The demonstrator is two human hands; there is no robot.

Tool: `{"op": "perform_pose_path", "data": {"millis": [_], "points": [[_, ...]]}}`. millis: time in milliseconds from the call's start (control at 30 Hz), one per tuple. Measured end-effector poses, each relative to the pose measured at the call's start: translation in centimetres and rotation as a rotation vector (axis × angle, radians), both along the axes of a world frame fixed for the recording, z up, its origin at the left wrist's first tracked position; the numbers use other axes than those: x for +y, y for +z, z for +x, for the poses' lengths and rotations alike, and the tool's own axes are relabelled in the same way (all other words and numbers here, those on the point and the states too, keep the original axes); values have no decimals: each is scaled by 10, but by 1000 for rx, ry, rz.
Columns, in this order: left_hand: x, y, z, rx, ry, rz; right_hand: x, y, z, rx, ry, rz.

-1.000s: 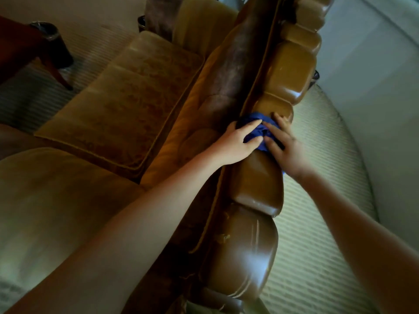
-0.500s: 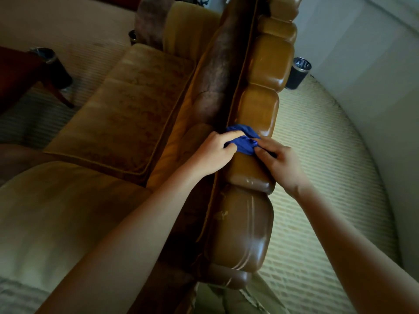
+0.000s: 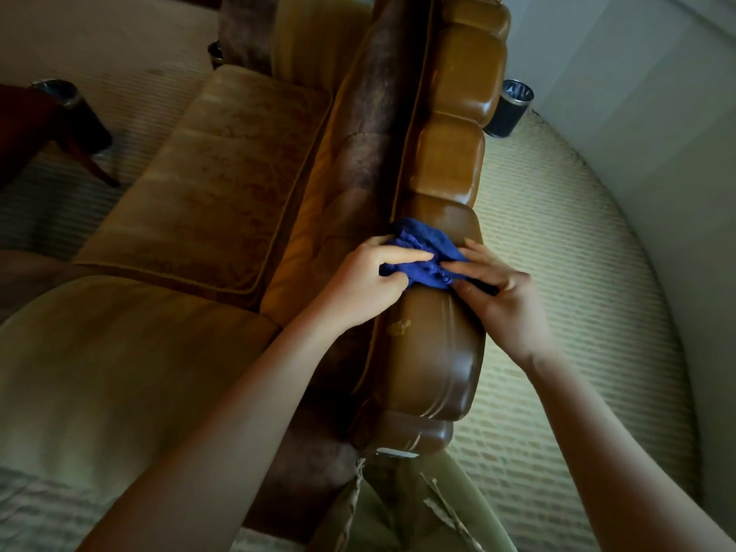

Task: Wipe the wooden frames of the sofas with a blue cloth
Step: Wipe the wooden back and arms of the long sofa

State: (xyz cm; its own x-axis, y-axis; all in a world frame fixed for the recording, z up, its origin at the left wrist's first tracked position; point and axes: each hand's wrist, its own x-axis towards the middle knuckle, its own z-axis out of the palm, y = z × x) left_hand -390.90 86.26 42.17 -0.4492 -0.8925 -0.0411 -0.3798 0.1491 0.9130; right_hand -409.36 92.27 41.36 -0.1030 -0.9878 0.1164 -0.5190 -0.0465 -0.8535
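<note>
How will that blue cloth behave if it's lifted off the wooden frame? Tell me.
Probably floppy: the blue cloth lies bunched and creased between the left hand and right hand. Likely light, since fingertips alone gather it. It should slide easily on the glossy wooden frame.

1. The sofa's wooden frame [image 3: 446,161] is brown, smooth and glossy, catching the light, with one small scuffed patch.
2. The blue cloth [image 3: 422,253] looks soft, nubbly and matt.
3. The seat cushion [image 3: 223,161] is dull golden fabric with a faint woven pattern.
4. The carpet [image 3: 557,272] is pale and ribbed.
5. The small bin [image 3: 511,107] has a shiny metallic rim.
</note>
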Motion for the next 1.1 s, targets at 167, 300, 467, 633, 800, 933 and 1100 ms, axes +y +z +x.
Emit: {"op": "perform_pose_path", "data": {"millis": [167,300,467,633,800,933,1100], "points": [[9,17,-28,-33,-96,-25,14,-1,-17,-237,-65,52],[0,36,-39,49,-57,272,2,11,-10,-130,-75,36],[-12,52,-47,305,136,535,-43,19,24,304,64,59],[-17,66,-62,569,409,534,-61,-10,-29,-101,-126,9],[-20,27,-88,-29,502,53,-27,-59,-34,-740,-446,179],[-23,13,-96,-146,580,74,26,-74,-10,-802,-437,300],[-25,10,-107,-343,537,10,-47,-49,-40,-616,-442,219]]}}
